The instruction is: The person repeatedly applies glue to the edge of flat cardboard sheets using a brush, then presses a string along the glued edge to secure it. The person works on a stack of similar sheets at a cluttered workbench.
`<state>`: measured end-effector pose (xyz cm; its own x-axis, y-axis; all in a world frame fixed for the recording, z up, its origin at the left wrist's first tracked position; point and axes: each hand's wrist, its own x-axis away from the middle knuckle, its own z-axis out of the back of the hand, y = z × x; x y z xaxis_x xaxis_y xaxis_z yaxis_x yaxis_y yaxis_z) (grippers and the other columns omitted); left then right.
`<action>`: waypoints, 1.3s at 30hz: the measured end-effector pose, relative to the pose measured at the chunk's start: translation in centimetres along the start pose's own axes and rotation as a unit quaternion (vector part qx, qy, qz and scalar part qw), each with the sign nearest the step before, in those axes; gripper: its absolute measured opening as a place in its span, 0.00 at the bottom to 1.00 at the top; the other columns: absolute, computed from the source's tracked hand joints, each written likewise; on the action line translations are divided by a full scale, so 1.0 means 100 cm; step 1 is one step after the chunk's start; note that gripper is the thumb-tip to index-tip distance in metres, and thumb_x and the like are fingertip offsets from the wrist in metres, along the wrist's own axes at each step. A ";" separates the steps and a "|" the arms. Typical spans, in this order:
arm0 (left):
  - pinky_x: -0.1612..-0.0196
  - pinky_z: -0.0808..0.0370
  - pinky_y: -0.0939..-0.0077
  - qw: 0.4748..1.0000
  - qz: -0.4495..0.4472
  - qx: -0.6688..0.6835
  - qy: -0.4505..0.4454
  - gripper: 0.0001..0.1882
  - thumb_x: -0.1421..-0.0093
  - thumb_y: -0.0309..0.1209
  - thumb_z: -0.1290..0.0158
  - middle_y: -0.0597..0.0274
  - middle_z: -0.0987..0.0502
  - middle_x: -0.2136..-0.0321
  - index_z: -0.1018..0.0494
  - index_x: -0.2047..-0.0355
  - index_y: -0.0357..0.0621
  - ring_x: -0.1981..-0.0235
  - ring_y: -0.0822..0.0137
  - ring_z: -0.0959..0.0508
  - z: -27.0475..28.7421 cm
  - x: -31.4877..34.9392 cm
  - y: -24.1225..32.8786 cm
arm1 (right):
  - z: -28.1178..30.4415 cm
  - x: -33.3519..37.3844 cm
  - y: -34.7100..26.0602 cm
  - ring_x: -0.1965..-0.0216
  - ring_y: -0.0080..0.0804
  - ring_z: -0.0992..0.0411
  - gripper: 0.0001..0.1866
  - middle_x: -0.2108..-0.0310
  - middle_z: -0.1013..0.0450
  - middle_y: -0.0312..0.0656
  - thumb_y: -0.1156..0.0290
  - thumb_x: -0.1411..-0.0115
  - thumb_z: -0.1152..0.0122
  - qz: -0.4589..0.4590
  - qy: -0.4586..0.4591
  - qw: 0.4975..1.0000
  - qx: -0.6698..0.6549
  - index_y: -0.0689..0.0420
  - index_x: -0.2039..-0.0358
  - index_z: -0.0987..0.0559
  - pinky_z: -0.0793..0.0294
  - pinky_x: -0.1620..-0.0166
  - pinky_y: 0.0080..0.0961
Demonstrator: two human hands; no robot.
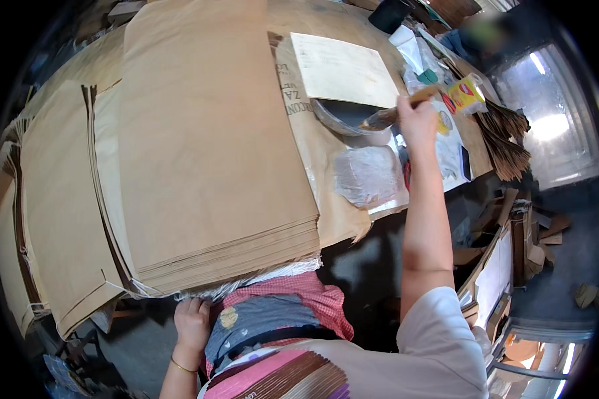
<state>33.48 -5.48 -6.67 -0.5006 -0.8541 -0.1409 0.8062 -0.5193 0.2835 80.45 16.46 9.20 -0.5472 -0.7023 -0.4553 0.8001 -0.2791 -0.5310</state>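
Note:
My right hand (416, 125) is closed round a brush (381, 120), its wooden handle sticking out past the far side of my fist. The brush's dark, wet-looking tip points left, over the rim of a grey bowl (339, 120). A pale sheet of card (343, 70) covers the far part of that bowl, so its contents are mostly hidden. Down by the near edge of a large stack of brown paper (213, 146), my left hand (193, 324) hangs with curled fingers. Whether those fingers pinch anything is hidden from view.
A plastic-wrapped bundle (366, 175) sits just nearer than the bowl. To the right are a yellow-and-white container (468, 94) and a dark-edged flat object (464, 163). More tied brown paper stacks (66, 199) stand at left. Folded brown paper (506, 139) overhangs the right edge.

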 end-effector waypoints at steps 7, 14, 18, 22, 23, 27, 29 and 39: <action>0.68 0.32 0.64 0.985 0.037 0.166 0.035 0.04 0.56 0.21 0.45 0.57 0.28 0.75 0.29 0.78 0.40 0.71 0.54 0.28 0.027 -0.003 0.005 | 0.017 0.124 -0.065 0.81 0.12 0.42 0.02 0.78 0.34 0.29 0.75 0.45 0.44 -0.030 -0.043 0.863 -0.502 0.59 0.71 0.26 0.46 0.78 0.10; 0.74 0.31 0.69 0.931 0.245 0.259 -0.077 0.02 0.45 0.24 0.47 0.55 0.26 0.72 0.30 0.73 0.40 0.77 0.61 0.29 0.050 0.025 -0.014 | -0.016 0.226 -0.167 0.79 0.28 0.33 0.11 0.80 0.29 0.40 0.77 0.52 0.33 0.277 -0.397 0.808 -0.337 0.60 0.66 0.20 0.35 0.76 0.22; 0.72 0.31 0.68 0.988 0.114 0.016 0.107 0.07 0.57 0.20 0.46 0.53 0.24 0.63 0.29 0.74 0.38 0.73 0.59 0.27 0.086 -0.004 -0.026 | -0.043 0.237 -0.191 0.79 0.26 0.34 0.08 0.78 0.29 0.39 0.77 0.50 0.35 0.314 -0.419 0.771 -0.363 0.63 0.67 0.21 0.37 0.75 0.21; 0.67 0.28 0.70 0.993 0.103 -0.011 0.062 0.07 0.55 0.22 0.50 0.50 0.27 0.52 0.31 0.73 0.38 0.67 0.61 0.27 0.081 -0.037 -0.042 | -0.053 0.240 -0.205 0.77 0.21 0.34 0.08 0.76 0.27 0.38 0.77 0.49 0.35 0.293 -0.470 0.774 -0.308 0.64 0.67 0.21 0.37 0.74 0.18; 0.66 0.28 0.71 0.993 0.102 -0.030 0.042 0.06 0.55 0.24 0.50 0.49 0.27 0.51 0.31 0.73 0.38 0.66 0.61 0.27 0.080 -0.038 -0.044 | -0.052 0.239 -0.205 0.75 0.19 0.32 0.07 0.75 0.27 0.37 0.77 0.48 0.36 0.265 -0.483 0.775 -0.310 0.63 0.67 0.20 0.35 0.72 0.16; 0.63 0.27 0.72 0.993 0.097 -0.064 0.005 0.07 0.53 0.27 0.50 0.46 0.28 0.50 0.30 0.73 0.39 0.64 0.63 0.27 0.075 -0.041 -0.047 | -0.044 0.244 -0.205 0.72 0.19 0.29 0.05 0.74 0.26 0.35 0.77 0.46 0.37 0.212 -0.476 0.794 -0.313 0.63 0.69 0.20 0.31 0.69 0.15; 0.64 0.27 0.71 0.994 0.093 -0.063 0.010 0.07 0.54 0.26 0.50 0.46 0.28 0.50 0.30 0.73 0.38 0.65 0.62 0.27 0.074 -0.042 -0.047 | -0.047 0.254 -0.212 0.71 0.19 0.29 0.05 0.74 0.26 0.36 0.76 0.46 0.37 0.200 -0.470 0.785 -0.350 0.63 0.69 0.20 0.30 0.68 0.16; 0.64 0.27 0.66 0.993 0.112 -0.029 0.003 0.08 0.55 0.20 0.51 0.43 0.28 0.51 0.33 0.72 0.34 0.67 0.55 0.26 0.069 -0.045 -0.045 | -0.032 0.198 -0.114 0.80 0.37 0.25 0.11 0.83 0.26 0.48 0.68 0.48 0.40 0.136 -0.350 0.917 -0.133 0.64 0.79 0.23 0.28 0.74 0.29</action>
<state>29.92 0.91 -0.77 -0.3055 -0.9483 -0.0861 0.9139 -0.3174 0.2531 59.69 7.88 3.93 0.0305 -0.9966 -0.0759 0.7450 0.0733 -0.6631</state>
